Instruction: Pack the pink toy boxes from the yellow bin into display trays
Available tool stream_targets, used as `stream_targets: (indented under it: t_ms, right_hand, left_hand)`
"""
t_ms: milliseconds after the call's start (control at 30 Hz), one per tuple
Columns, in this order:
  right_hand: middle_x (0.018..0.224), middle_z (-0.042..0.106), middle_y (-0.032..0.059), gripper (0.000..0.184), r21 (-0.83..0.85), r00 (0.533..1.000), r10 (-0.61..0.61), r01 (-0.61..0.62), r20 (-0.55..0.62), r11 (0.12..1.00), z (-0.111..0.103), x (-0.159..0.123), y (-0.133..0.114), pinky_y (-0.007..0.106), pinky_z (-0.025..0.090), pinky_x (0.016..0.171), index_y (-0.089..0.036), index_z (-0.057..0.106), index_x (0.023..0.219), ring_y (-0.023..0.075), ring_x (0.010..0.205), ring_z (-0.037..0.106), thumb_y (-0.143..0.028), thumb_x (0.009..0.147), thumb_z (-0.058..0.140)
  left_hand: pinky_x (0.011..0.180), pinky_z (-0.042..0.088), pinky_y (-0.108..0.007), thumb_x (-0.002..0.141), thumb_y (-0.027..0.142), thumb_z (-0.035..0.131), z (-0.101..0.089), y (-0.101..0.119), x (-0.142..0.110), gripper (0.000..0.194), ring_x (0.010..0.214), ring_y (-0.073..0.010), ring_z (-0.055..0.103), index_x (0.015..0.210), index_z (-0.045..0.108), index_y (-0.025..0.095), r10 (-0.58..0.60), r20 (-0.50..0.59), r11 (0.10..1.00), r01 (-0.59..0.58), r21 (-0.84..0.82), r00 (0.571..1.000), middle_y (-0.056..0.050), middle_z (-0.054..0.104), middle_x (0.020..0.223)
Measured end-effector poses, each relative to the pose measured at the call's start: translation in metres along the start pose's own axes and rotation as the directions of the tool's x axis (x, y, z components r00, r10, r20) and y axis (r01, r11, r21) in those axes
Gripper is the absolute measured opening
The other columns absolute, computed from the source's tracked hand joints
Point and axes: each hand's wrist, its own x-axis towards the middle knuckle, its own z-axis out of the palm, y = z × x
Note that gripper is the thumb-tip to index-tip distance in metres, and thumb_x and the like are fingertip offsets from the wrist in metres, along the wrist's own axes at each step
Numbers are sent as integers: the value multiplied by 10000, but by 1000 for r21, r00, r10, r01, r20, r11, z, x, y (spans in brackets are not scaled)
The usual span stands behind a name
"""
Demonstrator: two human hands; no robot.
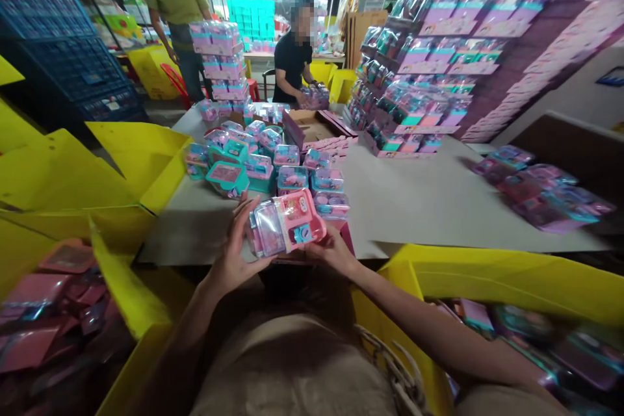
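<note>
Both hands grip one pink toy pack (296, 218) with a clear plastic cover, tilted above the near edge of the table. My left hand (235, 240) is closed around its clear end, thumb below and fingers behind. At the pink end, my right hand (334, 250) pinches the lower corner; some of its fingertips are hidden under the pack. Right behind it, several similar clear-topped packs (292, 177) stand in rows in a display box, which the held pack partly covers. Teal toy packs (228, 175) lie loosely piled to the left of those rows.
Yellow bins holding pink packs (36, 292) and mixed packs (531, 325) flank me. On the grey table (404, 201) stand tall stacks of filled trays (439, 58) and an open carton (312, 127). Blue crates (73, 58) rise at left. One person sits opposite; another stands back left.
</note>
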Motion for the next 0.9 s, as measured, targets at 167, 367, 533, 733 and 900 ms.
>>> stream_targets:
  t_ms: [167,367,533,733,900]
  right_hand:
    - [1229,754,106,628,-221,989,-135,144,57,965,-2,-1,4,511,588,1066,-238,661,1328,290,1144,726,-667,884,775]
    - [1726,295,287,1050,-827,860,-460,416,222,377,5,0,-20,732,283,1264,-189,129,1725,437,1641,227,-483,947,770]
    - [1559,522,236,845,-790,887,-378,426,267,441,19,18,-29,677,389,1214,-215,362,1626,423,1472,486,-365,908,783]
    - [1336,643,126,993,-362,972,-180,223,148,905,0,52,-41,465,583,1042,-234,421,1512,291,1212,664,-675,748,878]
    - [1449,590,212,1165,-680,903,-286,430,321,594,-27,89,-96,550,532,1079,-196,400,1615,368,1290,616,-737,704,885]
  left_hand:
    - [1248,451,-519,801,280,886,-5,8,2,1011,1556,-368,427,1653,342,296,5,26,999,-7,44,1000,-169,463,1616]
    - [1133,527,-497,717,305,916,17,20,17,913,1304,-324,583,1520,486,254,-94,-153,966,127,226,984,-127,542,1367]
    - [1093,528,-479,759,529,884,29,5,26,848,1304,-317,577,1491,548,264,-259,-142,965,261,0,955,-134,562,1418]
    - [918,594,-417,795,785,745,41,-34,28,778,1070,-292,721,1270,665,174,-591,256,450,576,-683,765,-142,747,1173]
    - [1108,513,-406,725,566,913,52,-41,56,700,1241,-295,677,1263,686,180,-505,81,628,431,-649,859,-117,746,1265]
